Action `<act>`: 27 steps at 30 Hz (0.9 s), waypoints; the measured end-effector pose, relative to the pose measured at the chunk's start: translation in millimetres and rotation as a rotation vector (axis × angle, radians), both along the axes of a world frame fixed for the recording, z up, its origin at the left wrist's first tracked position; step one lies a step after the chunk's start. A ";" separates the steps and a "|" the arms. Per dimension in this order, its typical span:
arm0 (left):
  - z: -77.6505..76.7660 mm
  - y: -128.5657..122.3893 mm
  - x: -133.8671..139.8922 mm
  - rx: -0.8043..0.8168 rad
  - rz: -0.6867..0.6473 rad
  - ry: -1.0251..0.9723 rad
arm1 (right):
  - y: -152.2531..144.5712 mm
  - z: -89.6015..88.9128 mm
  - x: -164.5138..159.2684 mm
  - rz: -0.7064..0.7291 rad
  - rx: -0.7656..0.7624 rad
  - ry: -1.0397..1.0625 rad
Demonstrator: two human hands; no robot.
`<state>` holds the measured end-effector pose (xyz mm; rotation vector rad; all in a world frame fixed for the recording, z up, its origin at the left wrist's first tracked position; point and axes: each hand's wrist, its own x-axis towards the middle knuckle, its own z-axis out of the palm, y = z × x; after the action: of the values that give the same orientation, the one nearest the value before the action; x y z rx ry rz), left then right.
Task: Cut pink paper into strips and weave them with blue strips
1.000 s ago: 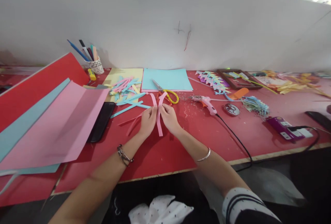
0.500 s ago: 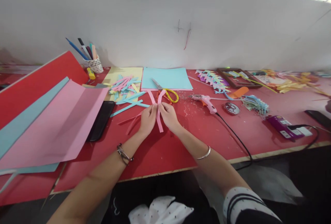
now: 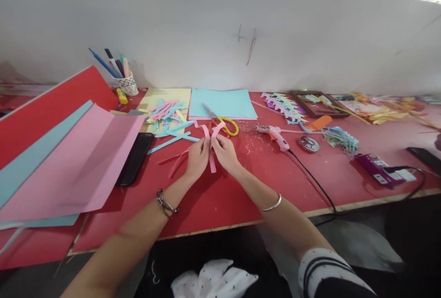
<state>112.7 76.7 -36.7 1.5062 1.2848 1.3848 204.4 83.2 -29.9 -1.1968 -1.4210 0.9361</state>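
Pink paper strips [image 3: 212, 162] are pinched between my two hands above the red table. My left hand [image 3: 199, 156] is closed on them from the left, and my right hand [image 3: 223, 151] grips them from the right, thumbs close together. Strip ends stick up past my fingertips in a V, and one end hangs down between my hands. Just beyond lie scissors [image 3: 227, 126] with yellow and orange handles. Cut strips in blue, pink and yellow [image 3: 168, 113] are heaped to the far left of my hands. How the held strips are folded is partly hidden by my fingers.
To the left are large coloured sheets [image 3: 79, 160], a black phone [image 3: 136, 160] and a pen cup [image 3: 128, 85]. Blue paper [image 3: 220, 100] lies ahead. A pink glue gun [image 3: 275, 136], a round tin [image 3: 308, 144], woven paper pieces [image 3: 284, 106] and a purple power strip [image 3: 377, 169] are at right.
The pink strips' upper ends have bent and spread further outward, and the lower end hangs slightly shorter. Both hands stay in nearly the same place.
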 end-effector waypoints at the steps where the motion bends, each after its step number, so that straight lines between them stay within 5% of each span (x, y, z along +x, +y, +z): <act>1: -0.1 0.1 -0.1 -0.001 0.006 -0.005 | 0.3 -0.6 -0.3 0.007 -0.006 0.007; 27: 0.0 0.0 1.2 0.006 -0.005 -0.032 | -2.3 -2.2 -4.0 -0.054 0.022 0.011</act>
<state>113.8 76.7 -36.7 1.4852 1.2572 1.4048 200.4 80.8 -32.2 -1.2062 -1.3805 0.8862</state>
